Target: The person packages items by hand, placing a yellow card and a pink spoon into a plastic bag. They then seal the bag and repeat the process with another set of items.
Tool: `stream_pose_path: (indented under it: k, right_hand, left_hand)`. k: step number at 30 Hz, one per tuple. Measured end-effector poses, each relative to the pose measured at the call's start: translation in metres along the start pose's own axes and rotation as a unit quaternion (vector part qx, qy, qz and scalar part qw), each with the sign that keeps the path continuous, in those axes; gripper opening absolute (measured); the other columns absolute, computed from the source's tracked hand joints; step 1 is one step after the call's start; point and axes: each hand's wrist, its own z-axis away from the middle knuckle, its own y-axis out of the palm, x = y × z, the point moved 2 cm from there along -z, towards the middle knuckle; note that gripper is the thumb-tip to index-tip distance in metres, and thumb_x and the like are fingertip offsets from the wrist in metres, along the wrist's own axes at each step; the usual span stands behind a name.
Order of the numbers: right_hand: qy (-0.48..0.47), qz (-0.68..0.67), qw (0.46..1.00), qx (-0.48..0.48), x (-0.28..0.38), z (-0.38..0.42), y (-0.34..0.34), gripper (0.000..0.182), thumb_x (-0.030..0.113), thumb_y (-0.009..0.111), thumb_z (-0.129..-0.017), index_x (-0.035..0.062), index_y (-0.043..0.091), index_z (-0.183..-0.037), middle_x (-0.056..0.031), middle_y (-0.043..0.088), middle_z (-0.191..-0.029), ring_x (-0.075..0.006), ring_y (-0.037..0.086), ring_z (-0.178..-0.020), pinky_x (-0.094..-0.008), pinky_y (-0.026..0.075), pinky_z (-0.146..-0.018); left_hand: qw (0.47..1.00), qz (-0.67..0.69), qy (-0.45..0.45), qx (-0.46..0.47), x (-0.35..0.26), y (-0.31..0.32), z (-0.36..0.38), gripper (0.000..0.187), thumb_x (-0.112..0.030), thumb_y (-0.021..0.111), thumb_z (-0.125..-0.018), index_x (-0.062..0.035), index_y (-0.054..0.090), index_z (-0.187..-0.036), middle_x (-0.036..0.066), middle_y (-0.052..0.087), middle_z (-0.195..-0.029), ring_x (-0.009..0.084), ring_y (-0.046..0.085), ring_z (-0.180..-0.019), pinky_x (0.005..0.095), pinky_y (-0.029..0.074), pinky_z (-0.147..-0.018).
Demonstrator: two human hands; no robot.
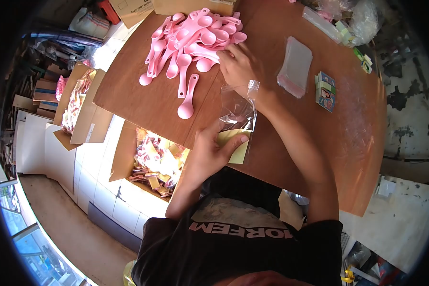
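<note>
My left hand (209, 148) is closed at the table's near edge on a clear plastic bag (238, 107). A yellow card (238, 151) sits in the lower part of the bag, under my thumb, and the bag's top stands away from the hand. My right hand (238, 64) reaches to the right side of a heap of pink measuring spoons (195, 35). Its fingers are curled round the handle of a pink spoon there, with the grip partly hidden. One pink spoon (187, 100) lies apart, in front of the heap.
On the brown table (276, 138) are a stack of clear bags (294, 66) and a small stack of printed cards (325, 90). Plastic wrapping (364, 21) lies at the far right corner. Left of the table, cardboard boxes (121, 152) hold packed items on the floor.
</note>
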Motion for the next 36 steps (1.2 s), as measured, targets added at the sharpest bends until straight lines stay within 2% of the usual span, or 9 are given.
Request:
stream_pose_path:
  k: [3,7,10,13,15,19,25,28,36]
  right_hand:
    - [-0.044,-0.091,0.985,-0.140,-0.002,-0.002,-0.013,0.017,0.001,0.065,-0.080,0.0033,0.065,-0.097,-0.0084,0.061,-0.092,-0.0250,0.060,-0.086,-0.0384,0.052,-0.066]
    - [-0.025,-0.099,0.982,-0.161,-0.019,0.013,-0.063,0.015,0.004,0.063,-0.087,0.0015,0.064,-0.103,-0.0130,0.064,-0.090,-0.0255,0.063,-0.075,-0.0332,0.052,-0.066]
    - [0.194,-0.207,0.949,-0.136,-0.030,0.032,-0.107,0.011,0.008,0.060,-0.093,0.0030,0.065,-0.101,-0.0098,0.067,-0.085,-0.0201,0.069,-0.072,-0.0302,0.052,-0.062]
    - [0.276,-0.298,0.897,-0.174,-0.041,0.063,-0.151,0.019,0.015,0.056,-0.098,0.0008,0.065,-0.107,-0.0054,0.065,-0.083,-0.0107,0.063,-0.070,-0.0238,0.049,-0.063]
    - [0.288,-0.315,0.882,-0.198,-0.042,0.082,-0.182,0.020,0.014,0.056,-0.098,-0.0005,0.064,-0.109,-0.0058,0.065,-0.083,-0.0102,0.061,-0.070,-0.0234,0.048,-0.065]
    - [0.335,-0.354,0.838,-0.246,-0.039,0.120,-0.225,0.022,0.011,0.056,-0.097,-0.0031,0.063,-0.113,-0.0066,0.065,-0.085,-0.0105,0.059,-0.073,-0.0233,0.046,-0.070]
    - [0.367,-0.315,0.850,-0.210,-0.041,0.140,-0.251,0.022,0.010,0.056,-0.097,-0.0030,0.065,-0.113,-0.0062,0.065,-0.086,-0.0099,0.059,-0.074,-0.0223,0.046,-0.070]
    - [0.369,-0.307,0.860,-0.172,-0.047,0.144,-0.253,0.022,0.010,0.056,-0.097,-0.0014,0.066,-0.113,-0.0057,0.065,-0.086,-0.0093,0.059,-0.075,-0.0217,0.047,-0.071]
    - [0.278,-0.265,0.922,-0.057,-0.038,0.138,-0.239,0.020,0.005,0.062,-0.092,-0.0006,0.067,-0.110,-0.0077,0.068,-0.087,-0.0113,0.062,-0.076,-0.0239,0.050,-0.068]
  left_hand:
    - [1.000,0.002,0.000,0.003,0.000,0.001,-0.001,0.032,-0.009,0.073,-0.085,0.0034,0.062,-0.113,0.016,0.072,-0.099,0.0161,0.069,-0.092,0.0299,0.053,-0.078]
    - [0.998,-0.004,0.056,0.006,-0.008,0.004,-0.004,0.033,-0.007,0.074,-0.084,0.0032,0.063,-0.113,0.014,0.072,-0.098,0.0151,0.069,-0.090,0.0288,0.053,-0.078]
    - [0.999,0.001,0.035,0.014,-0.007,0.009,-0.007,0.033,-0.008,0.075,-0.083,0.0025,0.063,-0.112,0.014,0.072,-0.096,0.0132,0.068,-0.088,0.0277,0.052,-0.077]
    - [0.999,0.010,0.035,0.023,-0.005,0.020,-0.016,0.032,-0.009,0.076,-0.082,0.0016,0.064,-0.111,0.012,0.073,-0.093,0.0114,0.067,-0.084,0.0270,0.052,-0.074]
    - [0.997,-0.022,0.027,0.064,-0.003,0.028,-0.021,0.034,-0.006,0.074,-0.085,0.0031,0.061,-0.115,0.006,0.070,-0.093,0.0104,0.065,-0.087,0.0240,0.053,-0.075]
    - [0.990,-0.066,0.057,0.112,-0.004,0.050,-0.027,0.029,-0.011,0.075,-0.083,-0.0022,0.065,-0.109,0.012,0.072,-0.086,0.0166,0.069,-0.078,0.0291,0.052,-0.070]
    - [0.953,-0.126,0.110,0.252,-0.007,0.083,-0.028,0.031,-0.006,0.076,-0.080,0.0005,0.065,-0.108,0.010,0.072,-0.095,0.0151,0.068,-0.087,0.0285,0.051,-0.078]
    - [0.952,-0.112,0.131,0.252,-0.008,0.093,-0.030,0.030,-0.008,0.076,-0.079,-0.0010,0.065,-0.105,0.015,0.072,-0.090,0.0273,0.071,-0.080,0.0339,0.053,-0.069]
    - [0.953,-0.119,0.112,0.255,-0.010,0.099,-0.036,0.037,-0.013,0.077,-0.080,-0.0015,0.063,-0.111,0.015,0.071,-0.090,0.0260,0.071,-0.080,0.0338,0.053,-0.070]
